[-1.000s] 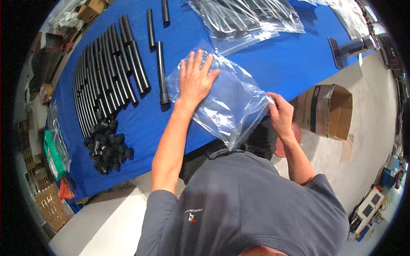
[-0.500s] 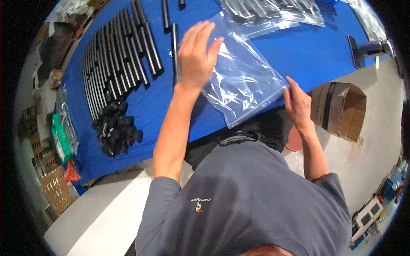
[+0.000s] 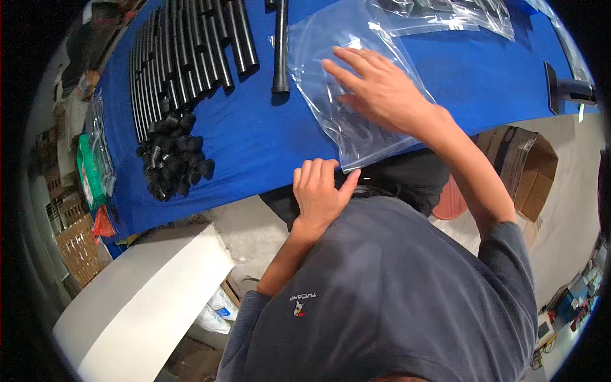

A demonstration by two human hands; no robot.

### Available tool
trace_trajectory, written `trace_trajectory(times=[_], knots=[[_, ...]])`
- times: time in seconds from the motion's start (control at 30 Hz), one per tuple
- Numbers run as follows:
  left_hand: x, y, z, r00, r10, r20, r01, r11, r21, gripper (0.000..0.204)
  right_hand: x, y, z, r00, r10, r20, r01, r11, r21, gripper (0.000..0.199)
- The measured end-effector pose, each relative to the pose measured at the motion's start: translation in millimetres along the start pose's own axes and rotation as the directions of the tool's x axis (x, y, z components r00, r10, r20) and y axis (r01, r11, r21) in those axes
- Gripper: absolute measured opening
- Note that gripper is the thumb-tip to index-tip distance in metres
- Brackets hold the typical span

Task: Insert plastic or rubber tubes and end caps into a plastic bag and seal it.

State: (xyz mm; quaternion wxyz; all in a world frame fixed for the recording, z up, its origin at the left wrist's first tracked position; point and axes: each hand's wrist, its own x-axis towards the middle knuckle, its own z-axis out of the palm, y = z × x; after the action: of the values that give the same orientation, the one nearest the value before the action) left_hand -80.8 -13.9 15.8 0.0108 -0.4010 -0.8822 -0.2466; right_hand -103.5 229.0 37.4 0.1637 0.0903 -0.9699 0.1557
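Beneath blue table (image 3: 267,137): cardboard box (image 3: 525,172), perhaps.

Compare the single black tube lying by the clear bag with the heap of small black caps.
The single black tube is long, slim and lies alone, straight, left of the clear bag; the black caps are short, stubby and many. The tube lies flat on the blue table; the caps are jumbled in a loose heap, pointing every way. Both are black, and neither hand touches them.
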Motion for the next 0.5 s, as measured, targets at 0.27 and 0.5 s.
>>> trace_trajectory(times=[0.27,0.5], knots=[[1.4,-4.3,8.2,0.992,-0.049,-0.119,0.030,0.987,-0.156,0.016,16.3,14.7,63.5,0.988,0.152,0.013,-0.149,0.980,-0.131,0.056],[0.5,-6.6,9.9,0.987,-0.124,-0.105,0.100,0.972,-0.213,0.009,13.1,20.1,70.4,0.978,0.207,-0.032,-0.209,0.961,-0.183,0.057]])
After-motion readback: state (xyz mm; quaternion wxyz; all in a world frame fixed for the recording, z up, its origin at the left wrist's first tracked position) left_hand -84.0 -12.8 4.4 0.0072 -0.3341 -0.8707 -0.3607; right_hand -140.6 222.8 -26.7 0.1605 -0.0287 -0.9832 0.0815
